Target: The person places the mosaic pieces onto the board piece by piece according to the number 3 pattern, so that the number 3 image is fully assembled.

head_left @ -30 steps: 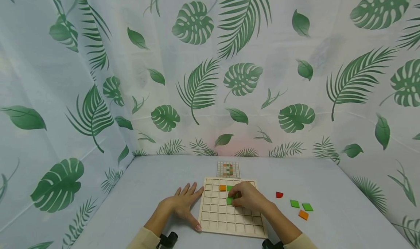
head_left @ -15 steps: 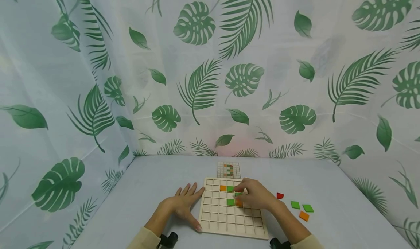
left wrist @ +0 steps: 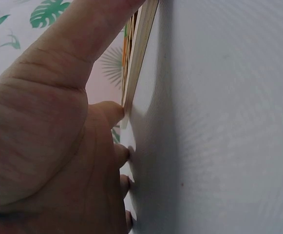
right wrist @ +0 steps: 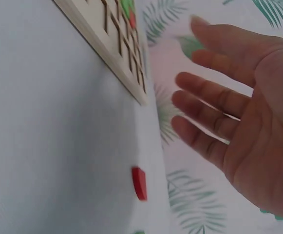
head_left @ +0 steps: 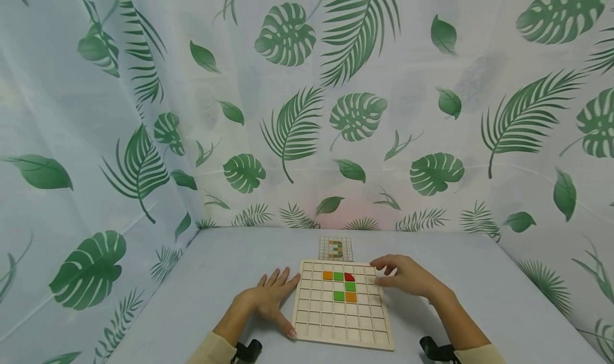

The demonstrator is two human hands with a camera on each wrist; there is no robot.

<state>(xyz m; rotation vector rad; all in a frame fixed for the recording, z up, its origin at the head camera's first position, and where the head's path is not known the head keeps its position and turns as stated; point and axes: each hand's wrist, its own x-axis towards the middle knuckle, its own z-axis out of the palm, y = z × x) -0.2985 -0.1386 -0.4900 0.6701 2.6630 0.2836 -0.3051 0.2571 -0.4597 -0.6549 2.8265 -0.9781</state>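
Observation:
A wooden grid board [head_left: 331, 320] lies on the table. In it sit an orange square tile [head_left: 328, 275], a green square tile [head_left: 338, 276] and a red tile with a rounded corner [head_left: 349, 277] in one row. Below these are a green tile [head_left: 350, 286], another green tile [head_left: 339, 296] and an orange tile [head_left: 351, 297]. My left hand [head_left: 268, 300] rests at the board's left edge, fingers spread, thumb near its front corner. Over the right edge hovers my right hand [head_left: 408, 275], fingers loosely bent. The right wrist view shows this hand [right wrist: 258, 102] holding nothing.
A small card with a coloured grid pattern [head_left: 336, 248] lies behind the board. One loose red piece [right wrist: 139, 183] is on the table in the right wrist view; in the head view my right arm covers that area. A leaf-print curtain [head_left: 297, 140] hangs beyond the table.
My right hand has lifted away from the board's tiles and moved right. The red tile and its neighbours are now uncovered. My left hand stays where it was.

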